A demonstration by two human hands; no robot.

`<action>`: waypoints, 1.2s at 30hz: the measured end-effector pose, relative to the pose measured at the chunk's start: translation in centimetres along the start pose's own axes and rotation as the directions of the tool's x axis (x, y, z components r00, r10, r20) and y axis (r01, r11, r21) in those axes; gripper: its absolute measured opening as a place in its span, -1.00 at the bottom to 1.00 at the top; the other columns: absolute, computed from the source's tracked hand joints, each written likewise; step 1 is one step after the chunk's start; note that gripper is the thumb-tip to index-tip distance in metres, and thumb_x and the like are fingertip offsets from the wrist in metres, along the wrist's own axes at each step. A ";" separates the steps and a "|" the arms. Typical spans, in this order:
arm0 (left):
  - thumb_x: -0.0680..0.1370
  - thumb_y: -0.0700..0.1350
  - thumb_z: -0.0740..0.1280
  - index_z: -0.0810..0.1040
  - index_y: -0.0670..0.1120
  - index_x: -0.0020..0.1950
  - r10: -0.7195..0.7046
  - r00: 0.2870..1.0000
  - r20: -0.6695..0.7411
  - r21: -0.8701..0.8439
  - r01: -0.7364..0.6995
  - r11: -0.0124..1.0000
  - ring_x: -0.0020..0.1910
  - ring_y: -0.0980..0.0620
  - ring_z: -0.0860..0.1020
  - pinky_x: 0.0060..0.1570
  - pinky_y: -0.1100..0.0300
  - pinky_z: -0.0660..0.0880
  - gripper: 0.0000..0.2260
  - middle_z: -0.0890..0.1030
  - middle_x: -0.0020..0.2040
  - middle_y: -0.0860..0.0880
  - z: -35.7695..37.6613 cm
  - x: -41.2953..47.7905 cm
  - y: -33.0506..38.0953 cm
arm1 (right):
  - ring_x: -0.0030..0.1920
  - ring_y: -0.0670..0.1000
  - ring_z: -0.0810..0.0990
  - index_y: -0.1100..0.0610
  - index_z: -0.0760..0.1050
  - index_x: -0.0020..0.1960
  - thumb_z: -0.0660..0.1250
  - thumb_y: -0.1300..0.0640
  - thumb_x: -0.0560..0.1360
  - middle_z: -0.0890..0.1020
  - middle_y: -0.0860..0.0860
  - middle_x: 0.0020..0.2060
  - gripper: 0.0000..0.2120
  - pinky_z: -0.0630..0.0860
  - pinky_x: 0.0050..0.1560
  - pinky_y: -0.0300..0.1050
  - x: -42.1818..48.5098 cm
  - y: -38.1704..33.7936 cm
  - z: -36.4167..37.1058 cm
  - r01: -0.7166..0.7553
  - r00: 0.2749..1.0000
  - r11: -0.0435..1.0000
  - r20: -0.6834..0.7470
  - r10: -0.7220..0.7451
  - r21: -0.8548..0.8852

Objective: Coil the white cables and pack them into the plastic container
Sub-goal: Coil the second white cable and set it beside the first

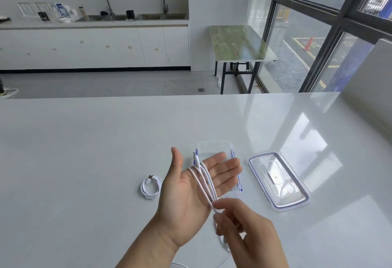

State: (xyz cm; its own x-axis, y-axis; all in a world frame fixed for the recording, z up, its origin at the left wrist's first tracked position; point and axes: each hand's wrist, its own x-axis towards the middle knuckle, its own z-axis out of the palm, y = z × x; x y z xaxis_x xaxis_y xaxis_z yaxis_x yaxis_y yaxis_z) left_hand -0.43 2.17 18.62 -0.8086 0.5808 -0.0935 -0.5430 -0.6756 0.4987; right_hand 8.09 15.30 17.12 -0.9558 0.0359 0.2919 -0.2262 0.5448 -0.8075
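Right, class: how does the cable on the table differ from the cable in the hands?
The cable on the table is a finished small round coil; the cable in the hands is only part wound, in long loops. The cable on the table lies untouched, left of the left hand; the cable in the hands wraps that open palm, with the right hand pinching it. Both are white, each showing a plug.

Bright window [318, 23] daylight glares off the tabletop [84, 151].
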 end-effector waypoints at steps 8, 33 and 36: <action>0.49 0.49 0.04 0.36 -0.39 0.42 -0.074 0.990 0.124 0.001 0.074 0.997 0.39 -0.36 0.43 0.42 -0.16 0.35 -0.03 0.48 0.35 -0.42 -0.1 -0.2 0.9 | -0.32 -0.16 0.60 -0.05 0.63 -0.07 0.43 -0.09 0.51 0.65 -0.14 -0.36 -0.88 0.53 -0.20 -0.27 0.6 4.0 -0.3 -0.174 0.940 0.976 0.316 0.125 0.132; 0.47 -0.30 0.23 0.49 -0.23 -0.12 -0.328 0.871 0.366 0.409 0.166 0.897 -0.14 -0.21 0.65 -0.12 0.03 0.56 -0.94 0.65 -0.06 -0.30 1.2 -0.4 1.2 | 0.03 0.25 0.64 0.24 0.53 -0.06 0.35 0.25 0.56 0.66 0.30 0.06 -0.95 0.55 0.05 0.08 6.5 2.2 -3.5 -0.484 0.852 0.426 0.523 0.029 0.765; 0.45 -0.28 0.24 0.49 -0.23 -0.15 -0.320 0.877 0.358 0.357 0.188 0.915 -0.11 -0.24 0.65 -0.09 0.00 0.56 -0.94 0.65 -0.05 -0.33 1.1 -0.2 1.3 | 0.02 0.29 0.64 0.32 0.51 -0.04 0.38 0.27 0.54 0.64 0.38 0.04 -0.90 0.56 0.06 0.11 6.4 2.3 -3.8 -0.369 0.904 0.523 0.427 0.011 0.769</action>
State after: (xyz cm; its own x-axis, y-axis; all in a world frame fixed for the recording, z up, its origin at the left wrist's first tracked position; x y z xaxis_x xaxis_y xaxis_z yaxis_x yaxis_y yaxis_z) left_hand -0.72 1.74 20.24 -0.4543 0.8884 0.0669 -0.5678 -0.3466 0.7466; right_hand 2.17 20.01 19.07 -0.9469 -0.3194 0.0366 0.0900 -0.3725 -0.9237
